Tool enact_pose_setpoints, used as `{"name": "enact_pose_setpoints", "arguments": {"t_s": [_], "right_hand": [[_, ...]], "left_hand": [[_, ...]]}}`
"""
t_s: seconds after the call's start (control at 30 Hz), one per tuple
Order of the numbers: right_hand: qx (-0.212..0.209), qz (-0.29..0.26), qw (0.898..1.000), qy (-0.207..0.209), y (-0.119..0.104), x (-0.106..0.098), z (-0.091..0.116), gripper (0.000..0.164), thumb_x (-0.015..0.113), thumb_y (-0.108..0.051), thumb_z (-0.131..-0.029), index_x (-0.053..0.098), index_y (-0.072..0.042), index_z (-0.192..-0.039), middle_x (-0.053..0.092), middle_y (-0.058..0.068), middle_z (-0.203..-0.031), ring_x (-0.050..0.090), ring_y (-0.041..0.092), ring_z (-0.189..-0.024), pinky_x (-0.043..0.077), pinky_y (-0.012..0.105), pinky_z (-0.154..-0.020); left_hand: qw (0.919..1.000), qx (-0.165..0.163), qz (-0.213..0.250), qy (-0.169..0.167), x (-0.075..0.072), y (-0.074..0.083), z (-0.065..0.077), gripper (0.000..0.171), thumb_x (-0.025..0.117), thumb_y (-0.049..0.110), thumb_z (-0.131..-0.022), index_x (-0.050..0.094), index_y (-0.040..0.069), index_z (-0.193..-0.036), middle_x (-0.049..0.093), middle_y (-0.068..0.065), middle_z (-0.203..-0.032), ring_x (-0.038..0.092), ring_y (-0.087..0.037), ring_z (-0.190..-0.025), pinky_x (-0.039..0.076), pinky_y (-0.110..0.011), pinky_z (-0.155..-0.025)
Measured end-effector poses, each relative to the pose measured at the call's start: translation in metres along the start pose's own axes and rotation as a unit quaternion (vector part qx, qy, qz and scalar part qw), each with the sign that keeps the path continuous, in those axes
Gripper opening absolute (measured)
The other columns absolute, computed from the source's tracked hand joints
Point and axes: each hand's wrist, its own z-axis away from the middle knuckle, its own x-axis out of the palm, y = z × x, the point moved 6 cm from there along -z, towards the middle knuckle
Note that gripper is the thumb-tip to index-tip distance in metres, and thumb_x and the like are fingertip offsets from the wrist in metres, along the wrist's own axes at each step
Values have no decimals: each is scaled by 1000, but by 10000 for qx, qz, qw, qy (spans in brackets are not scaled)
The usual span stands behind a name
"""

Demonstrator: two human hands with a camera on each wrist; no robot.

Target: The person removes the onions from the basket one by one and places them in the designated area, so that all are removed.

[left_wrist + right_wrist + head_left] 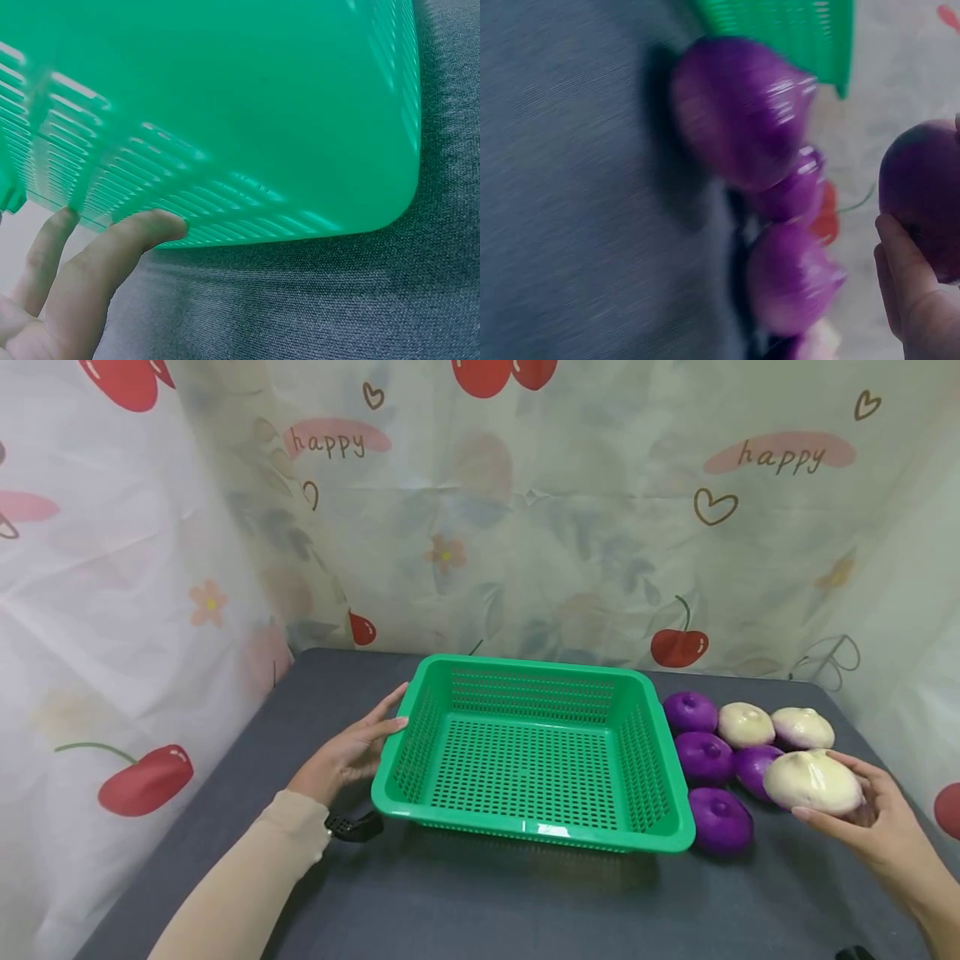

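Note:
At the left end of a green plastic basket (532, 837), my left hand (352, 752) holds the rim, thumb over its edge. In the left wrist view, bent fingers (154, 225) touch the slotted outer wall. My right hand (881, 814) grips a turnip (813, 782), white on top and purple beneath, above the table at the right. Its purple underside (922, 199) shows in the right wrist view. Close by on the table lie several glossy purple onion-shaped vegetables (720, 820) and two more white-topped turnips (746, 725), (802, 728).
The basket stands on a dark grey cloth-covered table (525, 910), with bare slotted floor inside. A printed curtain (570, 543) hangs behind the table and at both sides. The purple vegetables sit right along the basket's right wall.

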Motion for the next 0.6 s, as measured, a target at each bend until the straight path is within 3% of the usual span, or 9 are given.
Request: {"name": "enact_pose_setpoints", "arguments": {"t_s": [0.07,0.17,0.37,0.43,0.5,0.6], "right_hand": [[150,52,9999,-9,11,-3,7,69,56,23,-84,37,-20,-134,40,-12,-130,52,-9,-109,47,8,-79],[409,647,9970,123,24,-7,16,67,59,18,-85,40,-24,-133,38,-17,-128,49,-15,-108,44,5,-79],[988,2434,9645,258,42,-12,31,66,65,0,-89,30,-43,-125,37,-32,-115,40,-25,-98,40,3,-72],[1212,2631,9568,254,47,-14,34,67,66,-6,-90,26,-45,-127,34,-29,-119,34,-27,-99,38,2,-72],[1434,2712,9516,194,51,-14,36,66,67,-12,-91,24,-40,-133,34,-22,-122,30,-29,-97,37,1,-72],[1794,2835,9420,-4,56,-14,36,72,66,-19,-93,20,-18,-147,35,5,-135,26,-30,-93,36,2,-71]], "left_hand": [[10000,-7,6,18,0,0,0,69,45,17,-104,7,46,-153,16,-19,-158,58,-28,-114,53,-50,-85],[10000,-9,23,44,0,0,0,69,45,16,-104,7,46,-153,16,-19,-158,59,-27,-112,54,-50,-84],[10000,13,-55,51,1,1,1,68,45,18,-104,7,46,-153,18,-20,-157,60,-27,-111,54,-50,-84],[10000,27,-84,46,1,1,0,68,45,18,-104,7,47,-153,19,-20,-156,60,-26,-111,54,-49,-84],[9999,38,-91,47,1,1,0,68,45,18,-104,7,46,-153,20,-21,-156,60,-26,-111,54,-49,-84],[9999,63,-94,35,1,0,0,68,45,18,-104,7,46,-153,20,-21,-156,60,-26,-112,54,-49,-84]]}}
